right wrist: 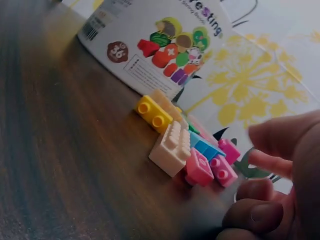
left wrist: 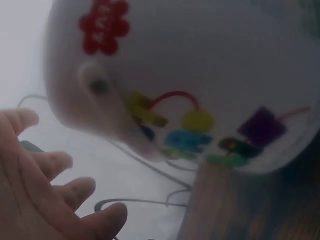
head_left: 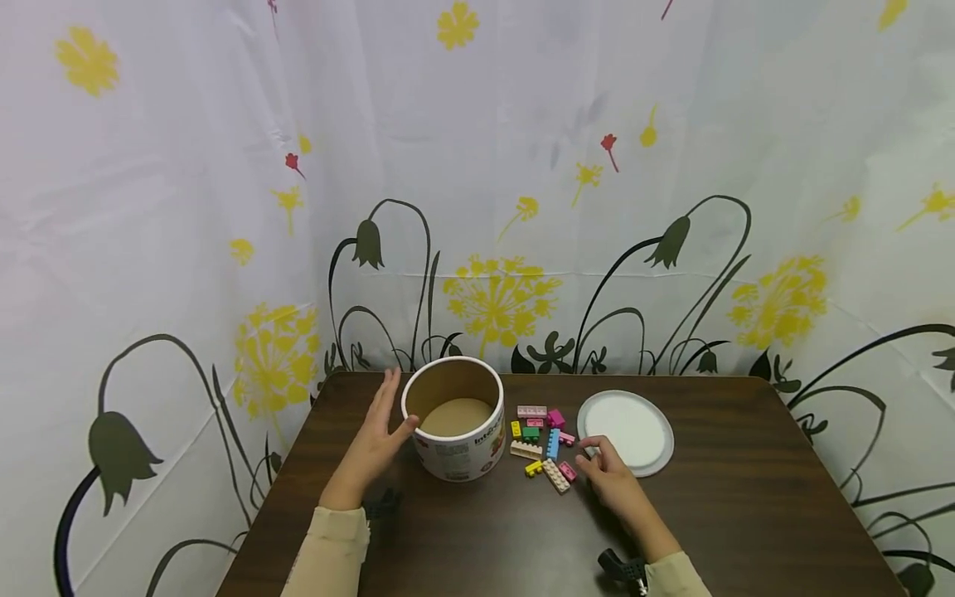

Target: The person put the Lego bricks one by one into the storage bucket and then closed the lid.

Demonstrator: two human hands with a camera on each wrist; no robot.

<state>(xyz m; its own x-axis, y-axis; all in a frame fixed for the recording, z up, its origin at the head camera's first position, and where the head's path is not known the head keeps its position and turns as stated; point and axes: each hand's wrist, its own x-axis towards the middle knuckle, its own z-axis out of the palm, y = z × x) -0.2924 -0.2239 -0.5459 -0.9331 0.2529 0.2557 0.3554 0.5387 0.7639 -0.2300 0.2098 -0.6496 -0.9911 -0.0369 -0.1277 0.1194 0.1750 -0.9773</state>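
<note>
A round white bucket (head_left: pixel 457 461) with printed pictures stands upright, its inside showing brown. Beside its left wall is my left hand (head_left: pixel 371 454), fingers spread and thumb right at the rim; the left wrist view has the fingers apart with nothing between them. Toy building bricks lie in a loose group right of the bucket, among them a blue brick (head_left: pixel 553 444), a green brick (head_left: pixel 530 434) and a cream brick (right wrist: pixel 171 150). My right hand (head_left: pixel 615 481) hovers between these bricks and a round white lid (head_left: pixel 630 431), its fingers loosely bent and holding nothing.
The dark brown wooden table (head_left: pixel 477 547) carries everything. Behind its back edge hangs a white curtain (head_left: pixel 477 166) printed with flowers. A black wrist strap (head_left: pixel 622 568) shows at the right sleeve.
</note>
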